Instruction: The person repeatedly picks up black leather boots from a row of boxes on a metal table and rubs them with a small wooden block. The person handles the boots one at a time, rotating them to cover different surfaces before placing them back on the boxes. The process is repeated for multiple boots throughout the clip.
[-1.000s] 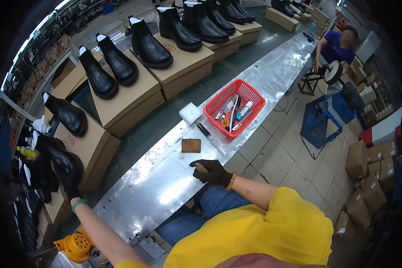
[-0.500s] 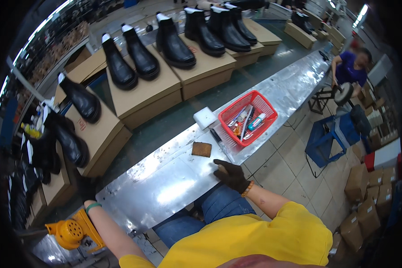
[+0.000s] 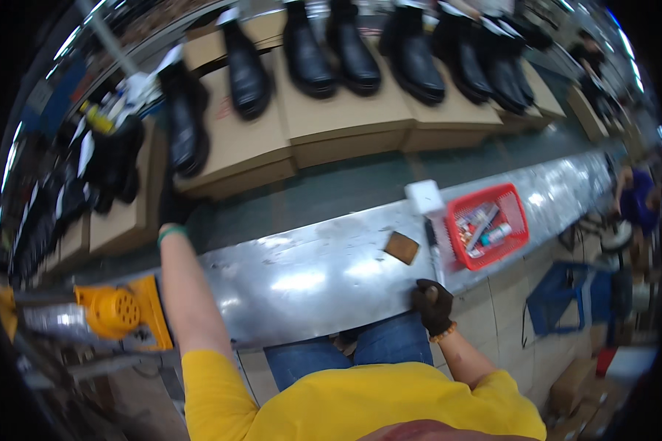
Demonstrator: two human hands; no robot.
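Note:
My left hand (image 3: 178, 207), in a dark glove with a green band at the wrist, reaches out at the far left. It is just below the toe of a black ankle boot (image 3: 187, 128). Its fingers blur into the dark boot and shadow, so their grip cannot be made out. My right hand (image 3: 434, 307), also dark-gloved, with an orange bead bracelet, rests at the near edge of the metal bench (image 3: 324, 257). Those fingers are curled in, and nothing shows in them. Beyond that hand lies a small brown square pad (image 3: 401, 248) on the bench.
Several black boots stand on cardboard boxes (image 3: 346, 121) along the far side. A red plastic basket (image 3: 524, 213) of small items and a white block (image 3: 424, 197) sit to the right. A yellow machine (image 3: 118, 312) is at lower left. A person in purple (image 3: 638, 197) sits far right.
The view has turned leftward, so boots and basket appear farther right. My left hand has reached farther forward to the boot. My right hand has stayed by the bench edge, fingers more curled.

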